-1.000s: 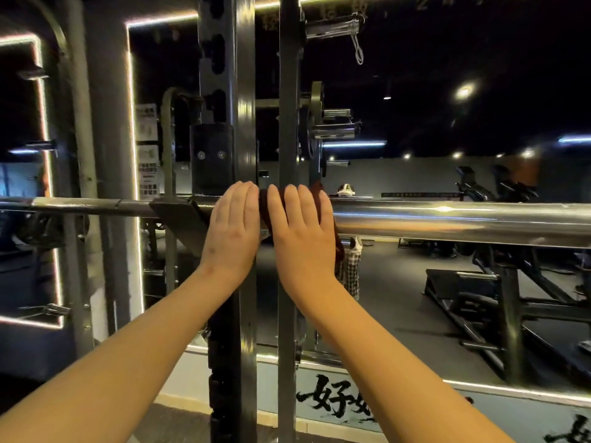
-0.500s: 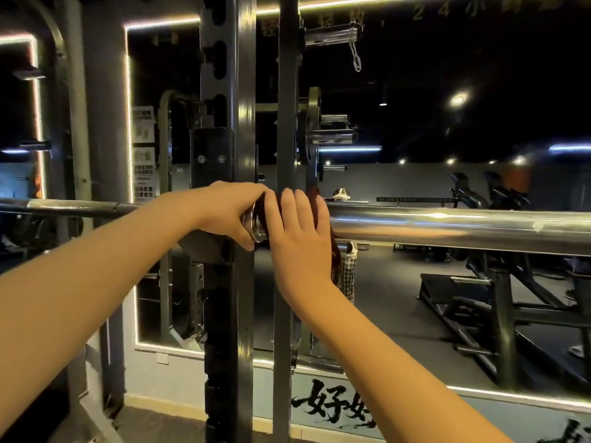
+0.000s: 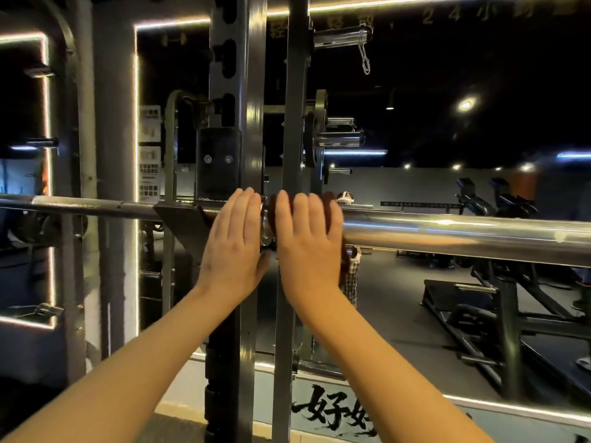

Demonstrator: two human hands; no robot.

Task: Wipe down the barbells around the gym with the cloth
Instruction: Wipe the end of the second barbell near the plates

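A steel barbell (image 3: 463, 235) lies level across the view, resting in the hook of a squat rack (image 3: 230, 174). Its thin shaft runs left and its thick sleeve runs right. My right hand (image 3: 308, 241) is wrapped over the inner end of the sleeve, pressing a dark reddish cloth (image 3: 332, 201) onto it; only the cloth's edges show past my fingers. My left hand (image 3: 233, 244) lies over the shaft just left of the collar, fingers together, beside the right hand.
Two rack uprights (image 3: 292, 123) stand straight ahead, with plate pegs (image 3: 339, 139) sticking out to the right. Behind is a mirrored wall edged with light strips (image 3: 137, 123). Dark benches and machines (image 3: 499, 302) show at the right.
My left hand turned from a side grip at the collar back to lying flat over the shaft. The right hand stayed on the cloth at the sleeve's inner end.
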